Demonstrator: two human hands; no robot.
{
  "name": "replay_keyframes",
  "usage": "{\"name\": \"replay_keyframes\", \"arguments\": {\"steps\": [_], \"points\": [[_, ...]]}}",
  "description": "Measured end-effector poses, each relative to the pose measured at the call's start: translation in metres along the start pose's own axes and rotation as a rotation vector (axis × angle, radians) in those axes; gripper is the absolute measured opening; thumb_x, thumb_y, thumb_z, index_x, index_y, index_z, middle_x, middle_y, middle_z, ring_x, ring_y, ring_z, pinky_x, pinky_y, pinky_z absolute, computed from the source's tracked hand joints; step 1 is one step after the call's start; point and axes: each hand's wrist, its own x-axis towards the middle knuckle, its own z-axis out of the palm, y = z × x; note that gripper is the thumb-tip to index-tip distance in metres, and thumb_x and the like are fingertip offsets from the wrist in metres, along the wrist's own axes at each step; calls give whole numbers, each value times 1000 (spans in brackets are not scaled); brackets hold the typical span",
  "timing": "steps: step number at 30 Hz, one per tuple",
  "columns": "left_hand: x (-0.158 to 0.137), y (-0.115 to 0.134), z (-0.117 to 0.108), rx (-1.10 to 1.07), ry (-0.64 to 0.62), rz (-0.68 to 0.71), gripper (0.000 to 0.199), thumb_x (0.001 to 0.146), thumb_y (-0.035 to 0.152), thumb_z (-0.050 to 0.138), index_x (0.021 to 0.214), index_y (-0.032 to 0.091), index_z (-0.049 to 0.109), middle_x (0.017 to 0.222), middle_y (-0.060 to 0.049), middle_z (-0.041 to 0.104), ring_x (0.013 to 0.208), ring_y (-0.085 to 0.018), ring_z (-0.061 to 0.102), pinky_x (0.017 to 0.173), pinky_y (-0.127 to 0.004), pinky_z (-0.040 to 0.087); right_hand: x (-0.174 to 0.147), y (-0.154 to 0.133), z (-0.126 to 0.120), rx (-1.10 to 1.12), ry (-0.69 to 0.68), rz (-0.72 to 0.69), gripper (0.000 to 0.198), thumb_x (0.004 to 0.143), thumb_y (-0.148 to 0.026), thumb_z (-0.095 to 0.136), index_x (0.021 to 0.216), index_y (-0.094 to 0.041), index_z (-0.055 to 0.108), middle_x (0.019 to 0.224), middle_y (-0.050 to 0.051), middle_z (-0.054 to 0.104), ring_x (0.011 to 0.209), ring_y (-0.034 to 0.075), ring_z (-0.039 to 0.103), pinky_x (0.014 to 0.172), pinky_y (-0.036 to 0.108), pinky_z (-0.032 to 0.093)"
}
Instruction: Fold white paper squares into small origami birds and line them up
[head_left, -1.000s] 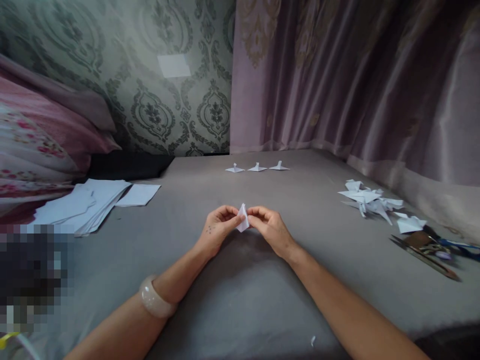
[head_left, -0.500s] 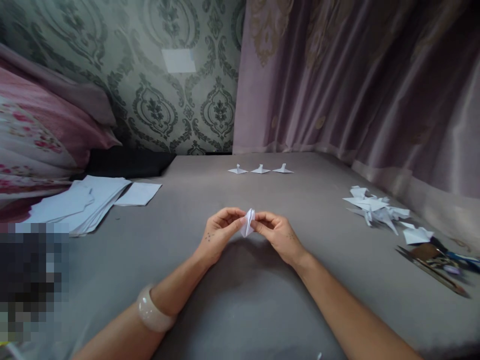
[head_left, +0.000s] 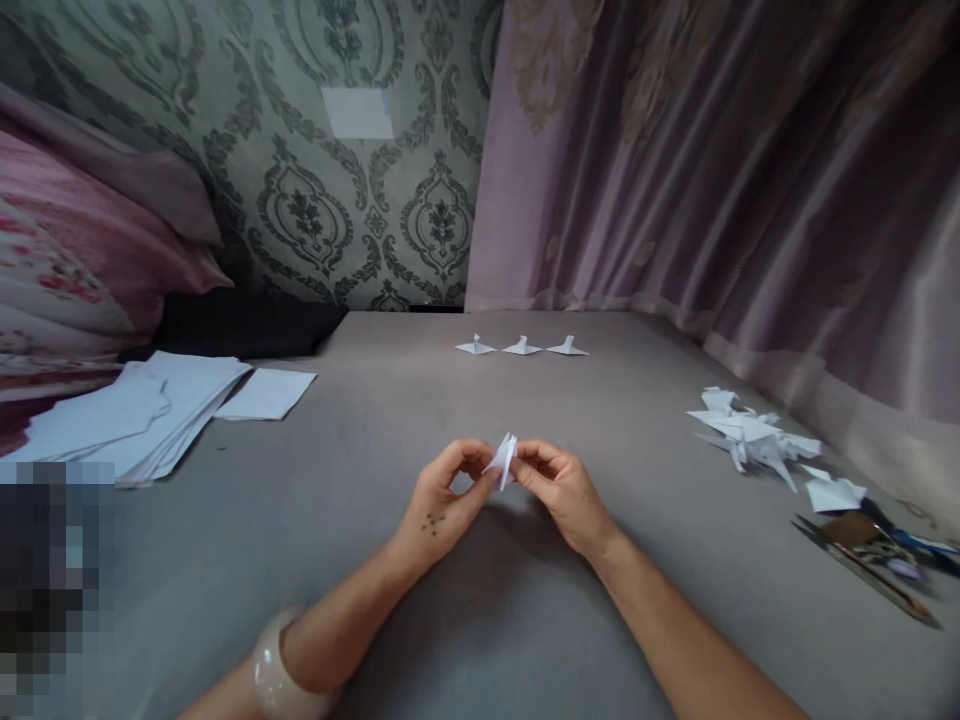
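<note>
Between my hands, above the middle of the grey table, is a small piece of folded white paper [head_left: 506, 461], with several pointed layers. My left hand [head_left: 448, 495] pinches its left side between thumb and fingers. On the other side, my right hand [head_left: 559, 490] grips the paper's right edge, thumb toward me. Fingertips cover part of the folds. Farther back stand three folded paper birds in a row: a left one [head_left: 475, 346], a middle one [head_left: 522, 346] and a right one [head_left: 568, 346].
At the left lie a stack of white paper sheets [head_left: 187, 400] and a smaller sheet [head_left: 271, 393], before a black folded cloth [head_left: 247, 325]. On the right are a heap of folded paper figures [head_left: 750, 430] and some tools [head_left: 862, 560]. Curtains [head_left: 600, 200] border the table.
The folded paper has turned and its layers stand more apart at the left. My left hand's fingers have shifted on it. The whole view has tilted slightly, so the table things sit lower.
</note>
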Motion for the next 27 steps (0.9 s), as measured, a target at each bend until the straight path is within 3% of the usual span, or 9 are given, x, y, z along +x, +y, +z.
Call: {"name": "replay_keyframes", "arguments": {"steps": [5, 13, 18, 22, 27], "points": [[2, 8, -3, 91, -31, 70, 15, 86, 16, 57, 99, 20, 62, 84, -2, 60, 76, -12, 55, 74, -25, 45, -2, -2, 1, -160, 13, -133, 11, 82, -31, 64, 86, -21, 67, 83, 1, 66, 80, 14, 61, 77, 28, 48], [2, 6, -6, -43, -37, -22, 11, 85, 20, 58, 95, 20, 61, 92, -5, 61, 87, -17, 56, 79, -29, 46, -4, -5, 5, -413, 35, -355, 5, 85, -23, 60, 82, -21, 63, 85, 3, 63, 79, 16, 59, 75, 29, 49], [3, 5, -9, -77, -78, -73, 11, 85, 24, 59, 94, 18, 62, 95, -7, 61, 90, -18, 56, 83, -31, 46, -6, -5, 7, -469, 55, -395, 4, 84, -20, 60, 81, -21, 62, 83, 3, 62, 77, 15, 58, 73, 29, 48], [4, 2, -9, -115, -83, -112, 18, 76, 26, 71, 91, 18, 62, 91, -5, 61, 86, -17, 57, 82, -30, 47, -7, -5, 8, -482, 77, -405, 5, 84, -18, 59, 80, -21, 61, 82, 3, 62, 76, 15, 58, 72, 28, 48], [6, 3, -5, -255, -15, -296, 15, 76, 28, 70, 82, 16, 64, 84, -5, 65, 82, -16, 60, 78, -29, 48, -7, -4, 10, -454, 91, -379, 5, 83, -20, 59, 79, -21, 61, 80, 3, 62, 75, 15, 59, 71, 28, 48]]}}
